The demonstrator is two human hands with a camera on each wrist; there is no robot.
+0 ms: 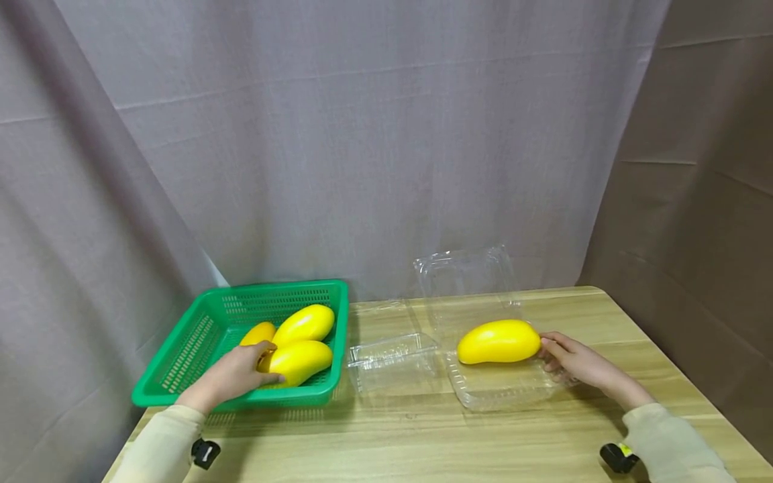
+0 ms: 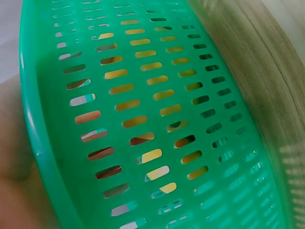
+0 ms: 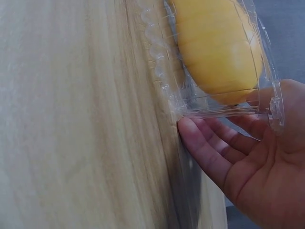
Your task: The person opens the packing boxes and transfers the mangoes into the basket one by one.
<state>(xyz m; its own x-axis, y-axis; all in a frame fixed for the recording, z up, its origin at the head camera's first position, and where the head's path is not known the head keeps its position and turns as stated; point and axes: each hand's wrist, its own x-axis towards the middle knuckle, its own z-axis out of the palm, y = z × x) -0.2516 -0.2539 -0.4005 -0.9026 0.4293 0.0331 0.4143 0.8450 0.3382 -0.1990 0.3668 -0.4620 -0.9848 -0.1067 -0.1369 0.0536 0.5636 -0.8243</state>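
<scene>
My left hand (image 1: 232, 376) reaches over the near rim of a green plastic basket (image 1: 341, 335) and grips the front yellow mango (image 1: 302, 362), thumb on its near side. Behind it lie another yellow mango (image 1: 306, 323) and a more orange one (image 1: 258, 333), partly covered. In the left wrist view the slotted basket wall (image 2: 128, 95) hides most of the hand. On the right, a mango (image 1: 498, 342) lies in an open clear plastic clamshell box (image 1: 483, 396). My right hand (image 3: 257, 162) holds that box's end wall, fingers at the mango's tip.
Between basket and box stands a second clear plastic box (image 1: 392, 359). The first box's raised lid (image 1: 468, 275) leans up near the grey curtain (image 1: 386, 147) at the back. All rest on a wooden table (image 1: 410, 443).
</scene>
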